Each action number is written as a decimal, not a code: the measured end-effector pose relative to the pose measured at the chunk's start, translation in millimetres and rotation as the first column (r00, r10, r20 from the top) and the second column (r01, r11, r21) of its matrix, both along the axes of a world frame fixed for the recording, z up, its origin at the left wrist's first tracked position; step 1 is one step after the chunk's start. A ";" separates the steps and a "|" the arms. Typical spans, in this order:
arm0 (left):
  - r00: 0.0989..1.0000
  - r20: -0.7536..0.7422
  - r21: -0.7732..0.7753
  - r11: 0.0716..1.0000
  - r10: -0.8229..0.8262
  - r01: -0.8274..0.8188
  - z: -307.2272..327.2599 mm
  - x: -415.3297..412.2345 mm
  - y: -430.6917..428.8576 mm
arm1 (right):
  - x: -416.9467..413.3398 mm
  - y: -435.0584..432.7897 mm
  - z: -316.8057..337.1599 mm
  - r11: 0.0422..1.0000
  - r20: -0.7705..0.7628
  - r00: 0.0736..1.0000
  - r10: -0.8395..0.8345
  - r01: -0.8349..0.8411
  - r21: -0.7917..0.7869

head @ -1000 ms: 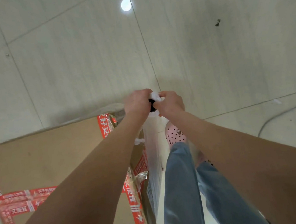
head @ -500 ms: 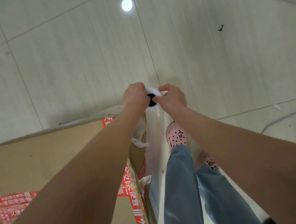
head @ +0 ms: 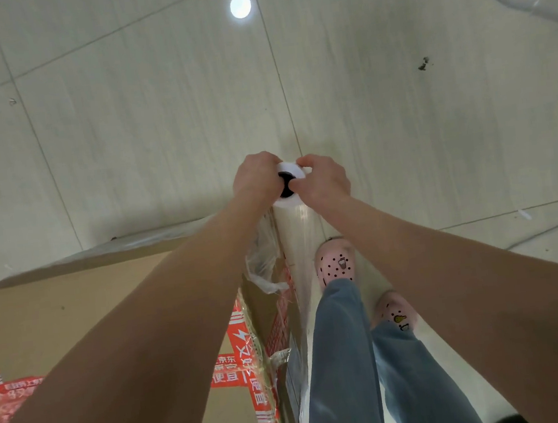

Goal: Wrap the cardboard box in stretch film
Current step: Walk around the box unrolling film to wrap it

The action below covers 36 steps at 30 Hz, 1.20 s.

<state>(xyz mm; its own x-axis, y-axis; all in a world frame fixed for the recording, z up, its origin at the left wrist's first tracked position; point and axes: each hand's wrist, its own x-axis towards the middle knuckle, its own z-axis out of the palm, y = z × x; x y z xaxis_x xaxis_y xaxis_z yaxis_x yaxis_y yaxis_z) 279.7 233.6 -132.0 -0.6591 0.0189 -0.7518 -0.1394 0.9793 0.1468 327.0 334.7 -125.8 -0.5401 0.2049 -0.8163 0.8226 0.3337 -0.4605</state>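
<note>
Head view: left hand (head: 257,179) and right hand (head: 324,180) both curl round the top end of the upright stretch film roll (head: 298,230), one on each side of its dark core hole. Cardboard box (head: 75,319) stands below and left of the hands, closed and sealed with red tape (head: 247,349), contents hidden; crumpled film (head: 263,257) clings to its corner just beneath the left hand
</note>
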 end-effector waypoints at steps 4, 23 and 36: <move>0.997 -0.046 0.012 0.998 0.063 -0.062 4.6 -15.5 -8.7 | -14.7 -5.7 -2.2 0.999 -0.030 0.999 -0.029 0.029 -0.023; 0.923 -0.028 0.076 0.922 0.383 -0.381 1.0 -34.1 -87.1 | -53.0 -78.2 -20.2 0.965 0.108 0.984 -0.139 0.159 -0.209; 0.975 -0.124 -0.026 0.982 0.184 -0.188 3.3 -45.3 -94.4 | -69.6 -87.7 -18.5 0.982 0.102 0.993 0.058 -0.039 -0.183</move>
<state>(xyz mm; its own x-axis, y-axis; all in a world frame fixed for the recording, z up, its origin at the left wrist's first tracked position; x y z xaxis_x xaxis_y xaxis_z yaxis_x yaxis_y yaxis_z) 234.4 139.2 -128.6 -0.7340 -0.1386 -0.6648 -0.3030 0.9430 0.1378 257.4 247.0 -144.3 -0.4539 0.0249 -0.8907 0.8549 0.2940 -0.4274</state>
